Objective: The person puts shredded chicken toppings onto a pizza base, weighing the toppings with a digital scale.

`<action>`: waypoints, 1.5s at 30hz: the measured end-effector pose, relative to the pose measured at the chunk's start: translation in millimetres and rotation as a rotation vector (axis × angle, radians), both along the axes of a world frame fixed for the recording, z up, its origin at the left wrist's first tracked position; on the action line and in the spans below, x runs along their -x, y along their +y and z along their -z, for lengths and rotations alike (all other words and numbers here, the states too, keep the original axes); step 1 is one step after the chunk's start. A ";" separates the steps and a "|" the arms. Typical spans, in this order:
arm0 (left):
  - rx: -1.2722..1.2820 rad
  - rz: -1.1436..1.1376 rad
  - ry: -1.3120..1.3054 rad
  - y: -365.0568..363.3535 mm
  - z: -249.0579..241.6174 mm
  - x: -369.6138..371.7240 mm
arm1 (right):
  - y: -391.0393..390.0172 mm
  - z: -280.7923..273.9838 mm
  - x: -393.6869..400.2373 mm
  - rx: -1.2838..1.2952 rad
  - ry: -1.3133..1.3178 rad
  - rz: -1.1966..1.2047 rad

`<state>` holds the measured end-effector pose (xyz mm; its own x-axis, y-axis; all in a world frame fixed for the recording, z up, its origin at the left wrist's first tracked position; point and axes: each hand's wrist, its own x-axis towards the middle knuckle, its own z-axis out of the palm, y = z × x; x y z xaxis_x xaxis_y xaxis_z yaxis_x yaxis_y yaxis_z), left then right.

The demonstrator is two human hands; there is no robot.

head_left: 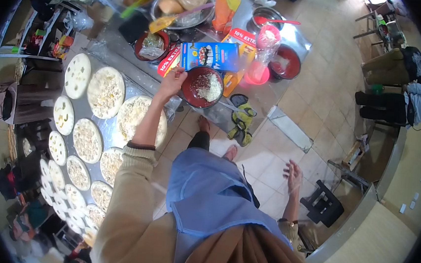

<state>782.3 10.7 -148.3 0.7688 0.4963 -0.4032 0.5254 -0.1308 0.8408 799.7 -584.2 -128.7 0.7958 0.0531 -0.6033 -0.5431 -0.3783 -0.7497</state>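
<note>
My left hand is closed on the near-left rim of a dark bowl with a reddish inside. White crumbly bits, like grated cheese, lie in the bowl. A blue printed box stands just behind it, and yellow-and-red packets are around that. Left of my forearm, round flat doughs with pale toppings cover a long table. My right hand hangs low over the floor at my side, its fingers apart and nothing in them.
More bowls, a second dark one, a pink cup and a large steel basin crowd the metal table. Green-and-black sandals lie on the floor beneath its edge. A black stool is at right. Other people stand at both sides.
</note>
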 end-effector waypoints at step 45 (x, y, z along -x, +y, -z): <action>0.579 -0.757 -0.284 -404.8 -121.0 173.1 | 119.2 -89.0 -100.5 0.278 -0.401 -1.401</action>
<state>609.2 -394.1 -27.3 0.4358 0.6808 -0.5887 0.0703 0.6263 0.7764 900.2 -465.0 -39.8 0.3075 0.8214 -0.4804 0.5965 -0.5597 -0.5752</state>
